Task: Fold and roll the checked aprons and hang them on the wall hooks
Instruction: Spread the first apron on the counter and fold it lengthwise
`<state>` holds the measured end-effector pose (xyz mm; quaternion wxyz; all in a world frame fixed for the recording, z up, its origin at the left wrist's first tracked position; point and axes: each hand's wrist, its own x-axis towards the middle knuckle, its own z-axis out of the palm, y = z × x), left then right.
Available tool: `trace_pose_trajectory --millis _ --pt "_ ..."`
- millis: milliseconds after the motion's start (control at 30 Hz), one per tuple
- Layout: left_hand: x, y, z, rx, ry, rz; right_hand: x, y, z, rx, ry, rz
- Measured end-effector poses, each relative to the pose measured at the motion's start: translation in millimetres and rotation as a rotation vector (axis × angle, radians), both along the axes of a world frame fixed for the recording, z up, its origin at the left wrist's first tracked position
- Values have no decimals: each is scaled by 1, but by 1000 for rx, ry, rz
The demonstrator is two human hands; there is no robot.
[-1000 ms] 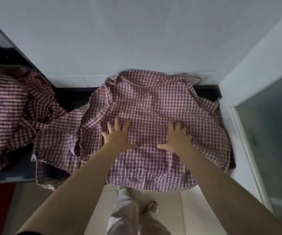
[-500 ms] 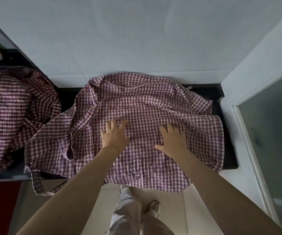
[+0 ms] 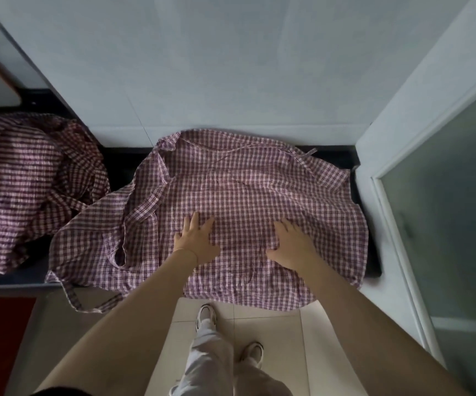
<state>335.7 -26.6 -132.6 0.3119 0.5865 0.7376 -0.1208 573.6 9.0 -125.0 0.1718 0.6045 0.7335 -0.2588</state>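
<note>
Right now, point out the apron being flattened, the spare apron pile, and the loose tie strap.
Spread apron [image 3: 248, 181], head view: its flat middle.
Apron pile [image 3: 16, 178], head view: centre of the heap.
Tie strap [image 3: 88, 305], head view: loop hanging off the counter edge.

Dark counter [image 3: 365, 178], white wall [image 3: 231, 67], tiled floor [image 3: 274, 332]
</note>
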Motion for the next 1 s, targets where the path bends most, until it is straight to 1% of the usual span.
trace_pose_trajectory --millis 100,233,300,367,400,433,567,633,700,733,767,800,833,867,900,933,967,1000 --pt "2 -13 -1 67 1 69 9 -7 -3 34 70 -7" --pt "9 -29 7 -38 63 29 12 -25 -3 34 -6 29" --pt "6 -27 14 -70 87 6 11 -27 4 60 24 12" --pt "1 -19 21 -110 43 17 9 -22 14 21 72 -12" --pt "-2 -14 27 -98 22 48 9 -16 20 29 103 -23" --pt "-4 -7 33 -58 22 70 9 -9 26 61 120 -29" --pt "-7 34 58 188 126 82 4 32 43 302 175 -88" --pt "-7 59 66 294 87 146 1 58 45 378 198 -147" --pt "-12 91 67 351 -65 291 -4 90 46 374 237 -270" --pt "-14 107 66 360 -200 429 -7 105 47 336 298 -386" --pt "-16 122 65 363 -394 637 -10 117 49 265 402 -561" --pt "-19 139 63 330 -631 892 -14 133 48 139 555 -814" --pt "-18 144 63 293 -871 1140 -14 137 51 -17 752 -1094" --pt "-21 154 59 233 -1074 1337 -16 146 49 -185 953 -1340" --pt "-23 161 56 189 -1243 1478 -15 153 46 -298 1127 -1523" --pt "-25 166 52 160 -1376 1577 -13 158 41 -352 1257 -1656" --pt "-27 172 46 158 -1481 1654 -11 164 34 -367 1355 -1757" --pt "-29 174 43 165 -1542 1720 -7 168 28 -355 1428 -1833"
